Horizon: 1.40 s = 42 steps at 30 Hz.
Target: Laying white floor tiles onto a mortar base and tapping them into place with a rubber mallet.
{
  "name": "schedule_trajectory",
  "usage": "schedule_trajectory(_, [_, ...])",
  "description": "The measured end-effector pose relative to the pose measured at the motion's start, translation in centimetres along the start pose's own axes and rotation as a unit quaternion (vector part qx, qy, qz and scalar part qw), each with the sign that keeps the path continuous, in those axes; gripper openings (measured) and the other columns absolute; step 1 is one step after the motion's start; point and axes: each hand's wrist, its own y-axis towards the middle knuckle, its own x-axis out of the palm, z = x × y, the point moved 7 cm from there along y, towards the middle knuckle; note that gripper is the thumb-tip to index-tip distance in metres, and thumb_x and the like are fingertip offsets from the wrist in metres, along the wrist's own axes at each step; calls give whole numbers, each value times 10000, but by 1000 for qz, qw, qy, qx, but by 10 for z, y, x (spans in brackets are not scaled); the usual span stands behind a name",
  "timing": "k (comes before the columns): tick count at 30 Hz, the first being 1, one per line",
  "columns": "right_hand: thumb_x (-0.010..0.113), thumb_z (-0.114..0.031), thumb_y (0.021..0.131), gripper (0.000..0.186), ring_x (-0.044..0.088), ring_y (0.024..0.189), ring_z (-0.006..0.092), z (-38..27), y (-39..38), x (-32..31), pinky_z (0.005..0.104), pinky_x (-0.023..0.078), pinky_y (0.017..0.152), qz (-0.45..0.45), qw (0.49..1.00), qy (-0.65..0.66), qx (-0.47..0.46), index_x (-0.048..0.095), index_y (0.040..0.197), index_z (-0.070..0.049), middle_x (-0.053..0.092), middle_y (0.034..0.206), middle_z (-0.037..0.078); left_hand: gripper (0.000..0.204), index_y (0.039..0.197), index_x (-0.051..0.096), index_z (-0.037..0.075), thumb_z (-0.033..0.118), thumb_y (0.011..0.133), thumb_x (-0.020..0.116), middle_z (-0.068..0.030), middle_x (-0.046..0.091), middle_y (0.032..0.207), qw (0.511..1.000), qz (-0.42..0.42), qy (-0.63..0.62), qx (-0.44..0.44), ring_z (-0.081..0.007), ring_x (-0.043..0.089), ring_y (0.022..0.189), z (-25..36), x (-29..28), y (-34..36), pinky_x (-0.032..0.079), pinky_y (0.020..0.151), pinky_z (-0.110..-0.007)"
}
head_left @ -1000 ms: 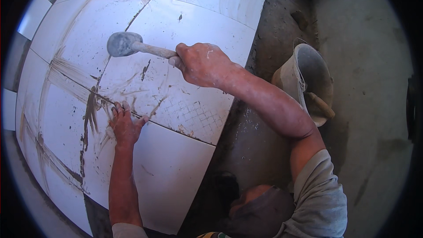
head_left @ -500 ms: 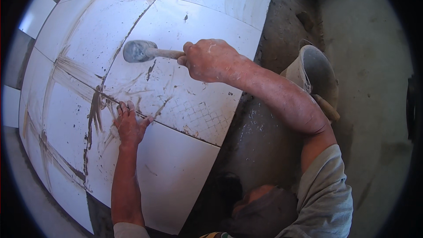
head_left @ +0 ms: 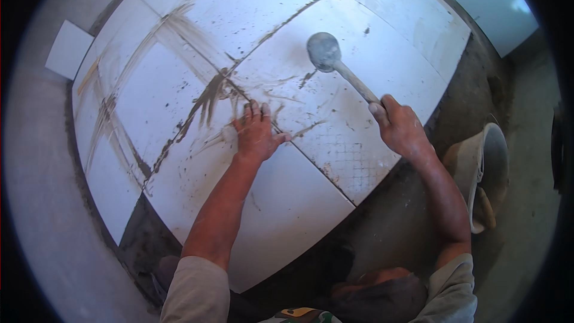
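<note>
My right hand (head_left: 402, 127) grips the handle of a grey rubber mallet (head_left: 326, 52), whose head rests on or just above a large white floor tile (head_left: 382, 54). My left hand (head_left: 256, 134) lies flat, fingers spread, on a white tile (head_left: 179, 161) next to a joint. Grey mortar smears streak the tiles along the joints (head_left: 209, 93).
A grey bucket (head_left: 487, 173) with a tool in it stands at the right on bare mortar floor (head_left: 394, 227). A loose small white tile (head_left: 69, 51) lies at the left on grey concrete. Another white panel (head_left: 496, 6) is at the top right. My knees are at the bottom.
The view has swung, so the tiles now sit further right and lower. My right hand with the mallet has pulled back toward me, and the mallet head has moved along the tile. My left hand stays pressed on the tile.
</note>
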Motion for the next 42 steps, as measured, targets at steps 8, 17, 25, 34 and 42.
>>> schedule_trajectory(8, [522, -356, 977, 375, 572, 710, 500, 18, -35, 50, 523, 430, 609, 17, 987, 161, 19, 503, 893, 9, 575, 695, 278, 1029, 1495, 218, 13, 675, 794, 579, -255, 178, 1549, 1000, 11, -27, 7, -393, 171, 1443, -1, 2, -4, 132, 1107, -646])
schedule_trajectory(17, [531, -352, 974, 370, 571, 699, 492, -6, -40, 88, 502, 430, 593, -27, 969, 245, -11, 500, 894, 8, 570, 679, 266, 966, 1531, 161, 128, 635, 823, 582, -196, 107, 1584, 993, 90, -75, -16, -376, 84, 1464, -35, 30, -36, 73, 1120, -640])
schedule_trajectory(25, [528, -347, 976, 361, 581, 693, 479, -70, -52, 107, 513, 430, 607, -114, 964, 228, -80, 510, 876, -1, 573, 674, 257, 1142, 1536, 131, 145, 667, 696, 702, -207, 94, 1583, 945, 42, -96, -311, -411, 55, 1458, -174, 30, -137, 102, 1083, -692])
schedule_trajectory(34, [490, -327, 995, 315, 580, 700, 488, -142, -83, 125, 514, 425, 588, -114, 916, 359, -139, 450, 974, -15, 573, 695, 269, 1216, 1534, 57, 148, 606, 665, 774, -203, -40, 1587, 925, -68, -167, -335, -460, 6, 1444, -184, 33, -164, 187, 1027, -750])
schedule_trajectory(42, [445, -357, 1003, 370, 572, 657, 489, -168, -108, 192, 556, 428, 611, -227, 928, 247, -162, 440, 942, 8, 574, 680, 264, 1217, 1529, 41, 120, 634, 682, 748, -250, -50, 1570, 933, -66, -162, -314, -520, -6, 1419, -185, 44, -163, 221, 1005, -757])
